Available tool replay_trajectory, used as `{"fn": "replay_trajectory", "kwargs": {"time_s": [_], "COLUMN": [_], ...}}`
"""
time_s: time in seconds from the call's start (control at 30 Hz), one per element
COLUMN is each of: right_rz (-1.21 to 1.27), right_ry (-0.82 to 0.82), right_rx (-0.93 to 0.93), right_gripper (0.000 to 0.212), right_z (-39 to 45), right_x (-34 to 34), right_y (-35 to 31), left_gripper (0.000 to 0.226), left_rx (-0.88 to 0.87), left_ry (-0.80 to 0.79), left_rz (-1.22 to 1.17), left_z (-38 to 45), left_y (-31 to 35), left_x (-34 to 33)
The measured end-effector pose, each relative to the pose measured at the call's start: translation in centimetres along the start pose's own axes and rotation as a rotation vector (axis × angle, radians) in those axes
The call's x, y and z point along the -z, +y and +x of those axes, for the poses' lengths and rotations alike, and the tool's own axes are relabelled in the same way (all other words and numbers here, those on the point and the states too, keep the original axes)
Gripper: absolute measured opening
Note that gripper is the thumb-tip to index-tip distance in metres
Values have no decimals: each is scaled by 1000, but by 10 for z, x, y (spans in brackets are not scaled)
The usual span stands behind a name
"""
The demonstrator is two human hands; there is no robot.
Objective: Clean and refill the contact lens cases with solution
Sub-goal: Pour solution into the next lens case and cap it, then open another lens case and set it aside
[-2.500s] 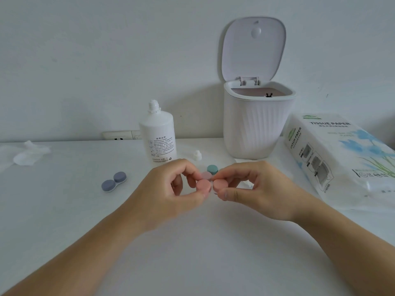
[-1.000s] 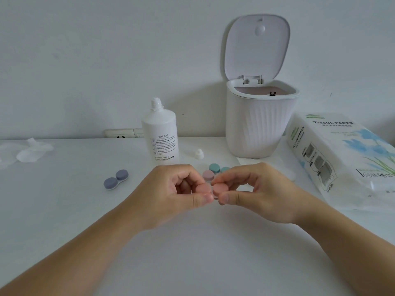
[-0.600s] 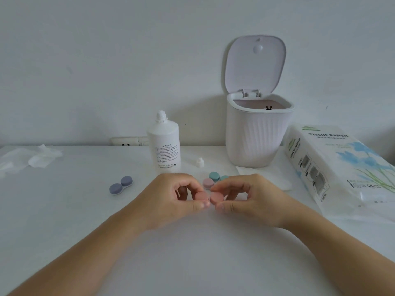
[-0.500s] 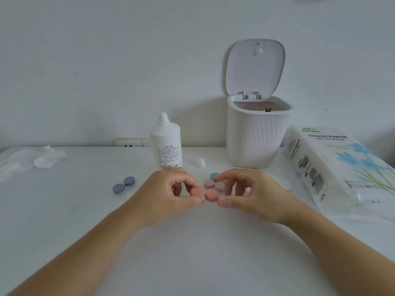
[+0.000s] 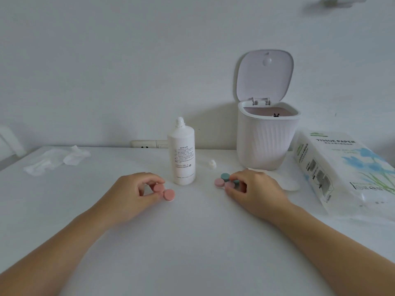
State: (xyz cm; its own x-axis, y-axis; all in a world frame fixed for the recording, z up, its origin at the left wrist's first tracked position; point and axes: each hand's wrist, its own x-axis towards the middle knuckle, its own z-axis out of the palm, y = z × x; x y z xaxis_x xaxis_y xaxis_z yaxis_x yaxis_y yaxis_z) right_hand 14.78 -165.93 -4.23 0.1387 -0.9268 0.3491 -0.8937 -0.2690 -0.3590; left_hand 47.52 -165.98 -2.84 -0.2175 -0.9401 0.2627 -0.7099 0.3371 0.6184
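Note:
My left hand (image 5: pixel 132 193) pinches one cap of a coral-pink lens case (image 5: pixel 164 191) that lies on the white table (image 5: pixel 192 242), left of the solution bottle. My right hand (image 5: pixel 254 191) pinches the right cap of a pale pink lens case (image 5: pixel 222 183). A teal lens case (image 5: pixel 225 176) sits just behind it, partly hidden by my fingers. The white solution bottle (image 5: pixel 183 154) stands uncapped between my hands, its small cap (image 5: pixel 212 164) on the table to its right. The blue-grey case seen earlier is out of sight.
A white ribbed bin (image 5: pixel 265 139) with its lid up stands behind my right hand. A tissue paper pack (image 5: pixel 342 167) lies at the right, a flat tissue (image 5: pixel 288 183) beside my right hand. Crumpled tissues (image 5: pixel 57 160) lie at the far left.
My hands have parted. The left carried the coral-pink case leftward down to the table; the right let go of it and moved right onto the pale pink case.

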Motion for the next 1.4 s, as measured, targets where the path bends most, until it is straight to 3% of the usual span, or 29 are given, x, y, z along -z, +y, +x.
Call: {"fn": "replay_trajectory", "kwargs": {"time_s": [0.17,0.3,0.43,0.7,0.83,0.93,1.13,1.3,1.4], "right_rz": [-1,34,70,69,84,81,106,125,126], "right_ry": [-21,-30,-62,-130,-144,-144,-157,-217,-231], "right_rx": [52,56,74,85,73,74,153,194,194], "right_gripper": [17,11,7,14,24,32,25,27,31], "right_z": [-4,-8,-10,-9,-9,-8,-8,-9,-7], "right_x": [1,2,5,9,11,11,14,16,18], "right_y": [-3,-5,-5,-4,-1,-1,2,4,2], "left_gripper": [9,36,23,35,34,39,49,40,23], "left_rx": [-22,4,82,148,24,-21,-140,-219,-234], "left_ry": [-19,-35,-27,75,107,-15,-274,-308,-289], "left_rz": [181,254,300,611,451,331,301,166,53], "left_z": [0,6,12,12,4,2,24,30,30], "left_y": [-6,-4,-3,15,38,58,84,81,74], "left_x": [7,7,4,5,-6,-26,-52,-68,-75]}}
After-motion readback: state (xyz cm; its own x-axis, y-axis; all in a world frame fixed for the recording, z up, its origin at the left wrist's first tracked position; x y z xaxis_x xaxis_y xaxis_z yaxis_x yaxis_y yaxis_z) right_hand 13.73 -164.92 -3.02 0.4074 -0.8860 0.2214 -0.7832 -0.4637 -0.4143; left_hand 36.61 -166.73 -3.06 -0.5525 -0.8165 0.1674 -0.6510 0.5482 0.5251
